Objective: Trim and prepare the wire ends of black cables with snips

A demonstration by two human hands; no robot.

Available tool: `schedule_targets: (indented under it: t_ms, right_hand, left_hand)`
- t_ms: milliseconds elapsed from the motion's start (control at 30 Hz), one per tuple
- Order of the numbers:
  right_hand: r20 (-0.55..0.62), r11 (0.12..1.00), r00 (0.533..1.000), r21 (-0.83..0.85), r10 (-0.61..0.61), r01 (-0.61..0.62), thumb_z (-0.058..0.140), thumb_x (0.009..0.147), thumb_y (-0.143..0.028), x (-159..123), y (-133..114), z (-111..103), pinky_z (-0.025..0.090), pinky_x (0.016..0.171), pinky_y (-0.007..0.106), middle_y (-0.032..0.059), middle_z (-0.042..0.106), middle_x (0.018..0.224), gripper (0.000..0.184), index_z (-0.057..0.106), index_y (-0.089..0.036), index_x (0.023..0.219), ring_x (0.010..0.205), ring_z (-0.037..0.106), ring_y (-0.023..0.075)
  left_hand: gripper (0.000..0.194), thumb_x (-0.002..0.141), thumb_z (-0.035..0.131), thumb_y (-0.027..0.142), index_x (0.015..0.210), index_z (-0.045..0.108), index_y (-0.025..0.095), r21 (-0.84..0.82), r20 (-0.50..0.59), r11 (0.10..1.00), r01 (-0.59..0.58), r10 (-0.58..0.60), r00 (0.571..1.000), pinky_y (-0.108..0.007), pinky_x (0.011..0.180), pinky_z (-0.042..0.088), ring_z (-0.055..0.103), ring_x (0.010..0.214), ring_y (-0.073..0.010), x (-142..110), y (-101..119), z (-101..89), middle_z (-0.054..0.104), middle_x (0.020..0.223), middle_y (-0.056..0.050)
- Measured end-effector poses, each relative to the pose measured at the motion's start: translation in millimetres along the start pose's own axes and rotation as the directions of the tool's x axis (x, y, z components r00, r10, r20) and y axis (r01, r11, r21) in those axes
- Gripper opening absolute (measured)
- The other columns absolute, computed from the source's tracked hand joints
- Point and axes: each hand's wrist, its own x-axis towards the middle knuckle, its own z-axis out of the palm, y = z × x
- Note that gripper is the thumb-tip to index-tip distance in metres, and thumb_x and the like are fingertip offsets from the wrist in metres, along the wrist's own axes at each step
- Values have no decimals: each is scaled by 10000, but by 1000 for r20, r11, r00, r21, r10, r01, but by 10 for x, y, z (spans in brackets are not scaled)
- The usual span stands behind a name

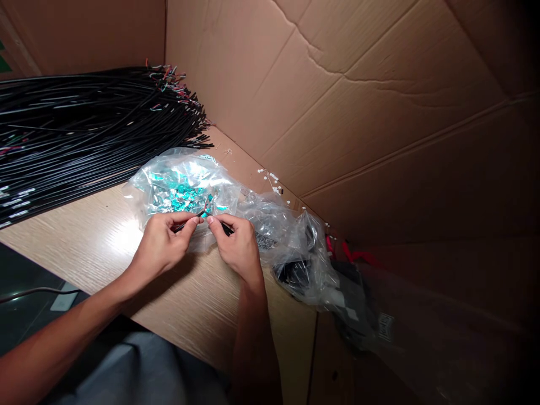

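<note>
Above a clear plastic bag (139, 197), my two hands meet with their fingertips almost touching. My left hand (166, 242) pinches a black cable (180, 227) between thumb and fingers. Thin wires (206, 203), one of them reddish, stick up where the fingertips come together. In my right hand (237, 244) is a slim black piece (226, 229) that looks like cable; its far part is hidden by the fingers. Small green pieces (185, 197) lie heaped in the bag, just beyond my hands.
A large bundle of black cables (105, 124) with stripped coloured ends lies at the left. More clear bags (270, 216), some with dark contents, line the right side. A cardboard wall (337, 124) rises behind the wooden table (185, 315). White bits (274, 179) lie along its foot.
</note>
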Motion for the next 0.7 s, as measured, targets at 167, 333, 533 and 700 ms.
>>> schedule_targets:
  t_ms: [167, 333, 533, 700]
  right_hand:
    - [-22, 1000, 1000, -11, -5, 5, 614, 1032, -409, -24, -12, -8, 452, 698, 280, 14, 724, 800, 320, 796, -173, 918, 725, 598, 164]
    - [-16, 999, 1000, -48, -22, 22, 606, 1035, -410, -48, -64, -12, 417, 663, 272, -5, 655, 743, 332, 749, -172, 852, 681, 526, 143]
    - [-33, 1000, 999, -13, -21, 21, 583, 1051, -401, -62, -86, -14, 432, 693, 279, -5, 656, 776, 301, 724, -185, 894, 697, 531, 145]
    - [-135, 981, 986, 182, 95, -70, 550, 1050, -531, -118, -40, 8, 424, 605, 274, -5, 579, 730, 366, 631, -221, 873, 645, 503, 147]
  left_hand:
    - [412, 942, 631, 444, 1059, 855, 118, 154, -95, 986, -59, 74, 993, -273, 486, 361, 508, 478, -132, -44, 37, -6, 804, 782, -75]
    - [360, 940, 609, 347, 1055, 858, 115, 298, -140, 943, -147, 195, 971, -280, 516, 384, 536, 458, -133, -64, 57, 10, 804, 751, -72]
    - [362, 950, 599, 352, 1086, 858, 138, 332, -140, 930, -159, 215, 966, -286, 558, 405, 582, 508, -158, -90, 68, 23, 817, 792, -73]
    - [387, 986, 592, 432, 1040, 848, 146, 221, -112, 970, -106, 133, 985, -287, 567, 398, 564, 543, -158, -102, 64, -14, 816, 835, -58]
